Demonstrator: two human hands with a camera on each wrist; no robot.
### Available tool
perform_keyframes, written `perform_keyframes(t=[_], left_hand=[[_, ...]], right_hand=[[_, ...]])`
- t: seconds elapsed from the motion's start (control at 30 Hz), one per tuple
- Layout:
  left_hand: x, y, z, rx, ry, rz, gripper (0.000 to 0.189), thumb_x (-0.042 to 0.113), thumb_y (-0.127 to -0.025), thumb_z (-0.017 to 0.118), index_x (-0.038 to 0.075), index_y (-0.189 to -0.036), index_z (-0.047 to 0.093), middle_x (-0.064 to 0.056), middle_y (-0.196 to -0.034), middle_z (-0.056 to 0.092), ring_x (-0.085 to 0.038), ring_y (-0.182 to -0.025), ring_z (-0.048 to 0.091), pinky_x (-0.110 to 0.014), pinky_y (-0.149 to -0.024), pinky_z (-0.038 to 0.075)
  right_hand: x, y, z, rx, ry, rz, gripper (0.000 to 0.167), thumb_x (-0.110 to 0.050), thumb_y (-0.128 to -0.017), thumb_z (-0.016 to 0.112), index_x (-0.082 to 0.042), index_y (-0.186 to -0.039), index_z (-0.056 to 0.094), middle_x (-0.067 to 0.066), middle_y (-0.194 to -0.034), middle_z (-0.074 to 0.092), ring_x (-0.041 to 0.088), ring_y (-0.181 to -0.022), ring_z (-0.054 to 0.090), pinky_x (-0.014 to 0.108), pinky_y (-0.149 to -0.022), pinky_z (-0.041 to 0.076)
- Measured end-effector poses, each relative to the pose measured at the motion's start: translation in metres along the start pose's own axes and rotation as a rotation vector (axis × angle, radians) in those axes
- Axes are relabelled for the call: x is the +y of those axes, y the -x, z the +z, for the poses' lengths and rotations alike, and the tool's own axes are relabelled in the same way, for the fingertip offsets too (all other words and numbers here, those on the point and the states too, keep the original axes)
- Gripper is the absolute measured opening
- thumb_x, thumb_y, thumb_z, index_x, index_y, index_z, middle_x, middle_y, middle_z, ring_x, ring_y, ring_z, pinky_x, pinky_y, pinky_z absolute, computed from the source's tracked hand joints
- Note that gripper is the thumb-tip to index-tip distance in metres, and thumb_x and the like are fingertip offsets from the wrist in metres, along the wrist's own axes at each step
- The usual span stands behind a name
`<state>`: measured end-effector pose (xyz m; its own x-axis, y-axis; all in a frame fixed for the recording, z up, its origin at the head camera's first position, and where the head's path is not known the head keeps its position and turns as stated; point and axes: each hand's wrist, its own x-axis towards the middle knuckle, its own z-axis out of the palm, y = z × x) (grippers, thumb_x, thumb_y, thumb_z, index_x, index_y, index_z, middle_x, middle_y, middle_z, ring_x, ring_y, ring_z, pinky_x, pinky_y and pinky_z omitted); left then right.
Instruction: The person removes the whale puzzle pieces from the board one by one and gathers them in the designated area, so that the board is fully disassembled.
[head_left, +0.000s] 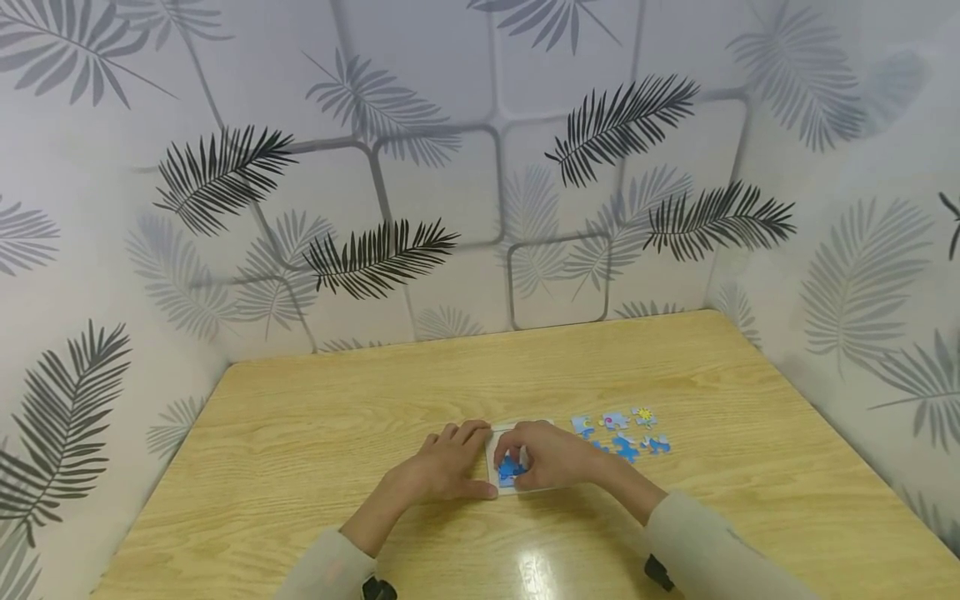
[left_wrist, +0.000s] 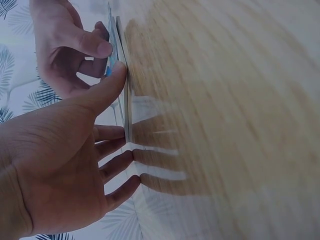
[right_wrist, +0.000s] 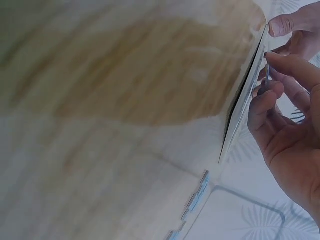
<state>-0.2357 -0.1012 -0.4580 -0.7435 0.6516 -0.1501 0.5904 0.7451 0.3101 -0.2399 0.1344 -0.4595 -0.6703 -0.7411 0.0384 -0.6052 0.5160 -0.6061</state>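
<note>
My right hand pinches a blue jigsaw puzzle piece between thumb and fingers, over the lower left part of a thin white puzzle board. In the right wrist view that piece stands nearly edge-on between the fingertips, close above the board. Blue also shows on the board below it, largely covered by the fingers. At the board's left side lies my left hand, fingers spread and thumb extended. The left wrist view shows its thumb and fingertips touching the board's edge.
Several loose blue puzzle pieces lie right of the board, one with a yellow sun. Some are partly hidden behind my right hand. The wooden table meets a leaf-patterned wall at the back.
</note>
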Motion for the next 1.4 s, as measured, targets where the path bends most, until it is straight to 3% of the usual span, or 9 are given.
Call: perform_keyframes(t=[0.2, 0.43, 0.67, 1.4], left_hand=[[-0.005, -0.003, 0.008, 0.019, -0.007, -0.020, 0.087, 0.053, -0.095, 0.071, 0.008, -0.160, 0.034, -0.009, -0.166, 0.029, -0.036, -0.144, 0.037, -0.061, -0.113, 0.034], [0.006, 0.003, -0.006, -0.005, 0.014, -0.030, 0.083, 0.047, -0.096, 0.073, 0.005, -0.157, 0.037, -0.011, -0.164, 0.032, -0.036, -0.142, 0.039, -0.062, -0.113, 0.034], [0.009, 0.005, -0.008, -0.011, 0.016, -0.032, 0.082, 0.046, -0.097, 0.072, 0.004, -0.158, 0.037, -0.010, -0.164, 0.032, -0.037, -0.142, 0.039, -0.063, -0.114, 0.033], [0.005, 0.004, -0.003, 0.004, -0.013, -0.032, 0.083, 0.049, -0.097, 0.071, 0.005, -0.158, 0.037, -0.008, -0.163, 0.032, -0.034, -0.142, 0.039, -0.060, -0.114, 0.034]], right_hand=[[0.006, 0.007, -0.009, 0.030, -0.075, 0.006, 0.029, -0.002, -0.085, 0.081, -0.013, -0.110, 0.073, 0.004, -0.102, 0.069, 0.007, -0.064, 0.052, 0.023, -0.062, 0.048], [0.014, 0.018, -0.018, 0.050, -0.105, 0.035, 0.025, -0.004, -0.086, 0.081, -0.016, -0.107, 0.074, 0.002, -0.101, 0.070, 0.009, -0.061, 0.049, 0.022, -0.058, 0.043], [0.023, 0.028, -0.022, 0.067, -0.107, 0.050, 0.020, -0.006, -0.086, 0.082, -0.017, -0.101, 0.074, -0.004, -0.097, 0.072, 0.005, -0.061, 0.047, 0.022, -0.058, 0.043], [0.040, 0.070, -0.041, 0.096, -0.123, 0.080, 0.021, -0.005, -0.084, 0.084, -0.013, -0.102, 0.075, 0.001, -0.100, 0.072, 0.006, -0.063, 0.048, 0.023, -0.060, 0.044]])
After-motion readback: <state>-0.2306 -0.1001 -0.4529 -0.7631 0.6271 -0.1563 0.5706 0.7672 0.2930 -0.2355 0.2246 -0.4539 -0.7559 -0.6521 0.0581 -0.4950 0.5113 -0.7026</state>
